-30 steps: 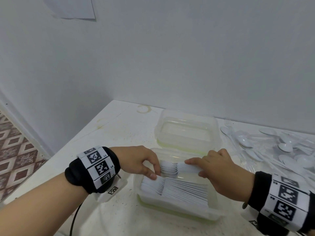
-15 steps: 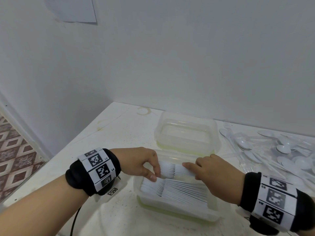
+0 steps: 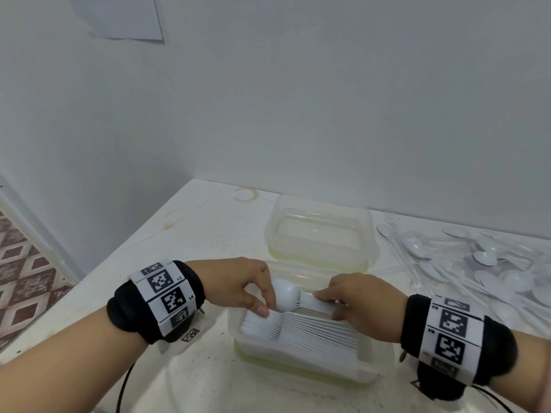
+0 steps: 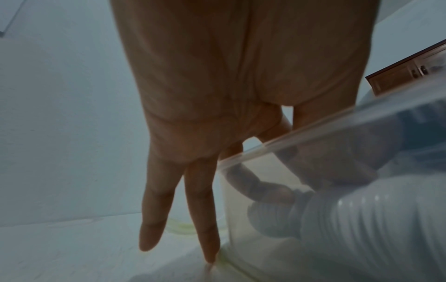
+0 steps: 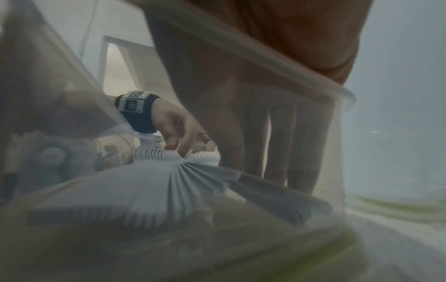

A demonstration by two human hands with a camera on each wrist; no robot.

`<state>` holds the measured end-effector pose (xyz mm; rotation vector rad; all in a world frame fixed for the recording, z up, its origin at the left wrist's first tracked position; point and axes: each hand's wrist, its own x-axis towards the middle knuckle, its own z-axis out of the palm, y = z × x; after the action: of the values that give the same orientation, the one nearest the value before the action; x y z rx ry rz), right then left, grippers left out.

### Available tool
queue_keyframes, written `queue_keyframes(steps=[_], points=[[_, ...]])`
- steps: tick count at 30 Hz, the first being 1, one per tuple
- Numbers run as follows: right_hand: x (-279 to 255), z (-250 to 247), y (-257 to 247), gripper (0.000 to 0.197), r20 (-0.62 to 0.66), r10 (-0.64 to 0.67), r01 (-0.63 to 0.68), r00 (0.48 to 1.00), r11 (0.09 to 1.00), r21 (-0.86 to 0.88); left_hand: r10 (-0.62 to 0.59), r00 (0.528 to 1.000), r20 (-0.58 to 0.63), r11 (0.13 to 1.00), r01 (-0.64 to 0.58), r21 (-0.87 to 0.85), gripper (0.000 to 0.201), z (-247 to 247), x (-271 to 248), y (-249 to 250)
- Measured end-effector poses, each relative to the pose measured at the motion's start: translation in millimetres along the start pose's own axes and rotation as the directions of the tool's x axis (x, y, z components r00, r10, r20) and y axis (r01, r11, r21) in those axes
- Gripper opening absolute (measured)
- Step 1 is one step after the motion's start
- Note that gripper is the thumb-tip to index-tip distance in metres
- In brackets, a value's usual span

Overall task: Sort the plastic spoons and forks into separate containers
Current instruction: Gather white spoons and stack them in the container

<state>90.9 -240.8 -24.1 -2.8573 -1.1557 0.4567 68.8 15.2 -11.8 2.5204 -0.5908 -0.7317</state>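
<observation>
A nested stack of white plastic spoons (image 3: 289, 295) hangs over the far side of the near clear container (image 3: 298, 365). My left hand (image 3: 267, 301) pinches its bowl end between thumb and forefinger. My right hand (image 3: 328, 305) grips the handles. Beneath it, a long row of spoons (image 3: 313, 329) lies in that container. In the left wrist view two fingers (image 4: 205, 219) reach down outside the container wall (image 4: 313, 133). Through the wall in the right wrist view I see the fanned handles (image 5: 169, 181) and my right fingers (image 5: 277, 143).
A second clear container (image 3: 369, 234) stands just behind the near one and looks empty. A loose pile of white spoons and forks (image 3: 483, 263) covers the table at the right. The wall runs close behind, and the table's left edge (image 3: 89, 281) drops to a tiled floor.
Both hands have kept hold of the spoon stack. It has shifted a little to the left and turned, so a rounded bowl back now faces up.
</observation>
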Motion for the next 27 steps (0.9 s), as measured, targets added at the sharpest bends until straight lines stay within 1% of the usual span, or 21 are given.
queue_keyframes(steps=[3,8,14,17,21,27], points=[[0,0,2,0.042,-0.016,0.034,-0.033,0.999,0.995,0.098,-0.002,1.0,0.007,1.0,0.002,0.002,0.017,0,1,1],[1,-4,0,0.042,0.003,0.057,-0.057,0.998,0.99,0.132,-0.017,1.0,0.0,1.0,0.017,-0.01,0.014,1,-1,1],[2,-4,1,0.041,0.024,0.085,-0.088,0.996,0.98,0.177,-0.05,0.997,-0.061,0.998,0.052,0.027,0.017,2,-3,5],[1,-5,-1,0.043,0.031,0.072,-0.076,0.997,0.979,0.187,-0.064,0.994,-0.086,0.997,0.067,0.033,0.02,3,-6,7],[-1,-5,-4,0.045,0.031,0.059,-0.064,0.998,0.979,0.193,-0.064,0.988,-0.139,0.997,0.068,0.023,0.016,4,-11,11],[1,-5,-10,0.045,0.031,0.025,-0.032,0.999,0.972,0.233,-0.065,0.974,-0.219,0.998,0.063,-0.013,0.024,6,-18,10]])
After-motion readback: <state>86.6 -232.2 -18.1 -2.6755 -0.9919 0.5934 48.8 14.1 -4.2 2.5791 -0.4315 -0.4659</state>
